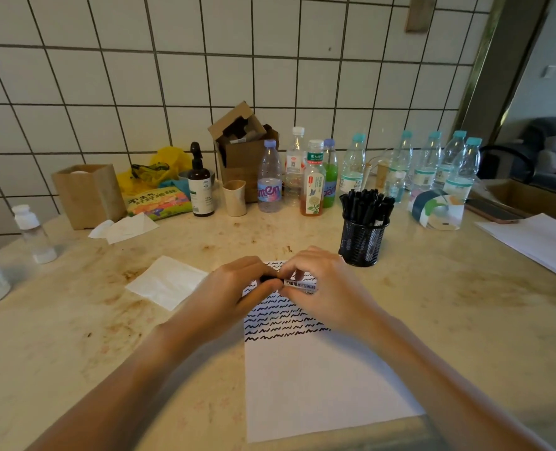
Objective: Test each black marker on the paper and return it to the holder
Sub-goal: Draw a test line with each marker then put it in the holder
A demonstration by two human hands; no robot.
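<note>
Both hands are meeting over the top of the paper (319, 379), holding one black marker (298, 284) level between them. The left hand (237, 288) is curling its fingers around the marker's dark left end, which is mostly hidden inside the grip. The right hand (328, 281) is pinching the barrel from above, just beside the white label printed with black lettering. The two sets of fingertips are nearly touching at the middle of the marker. Whether the cap is fully seated cannot be told, since the fingers are covering that joint.

The paper is lying flat on the stained beige desk (465, 320), and rows of black wavy test strokes are filling its upper part, partly under the hands. The lower part is showing plain white.

A black mesh holder (363, 242) is standing upright just beyond the paper's upper right corner, near the right hand, packed with many more black markers standing upright.

A folded white tissue (167, 281) is lying left of the paper. Along the tiled wall are standing a row of plastic water bottles (432, 164), an amber tea bottle (312, 183), a dark pump bottle (200, 187), an open cardboard box (241, 148) and a wooden box (88, 193).
</note>
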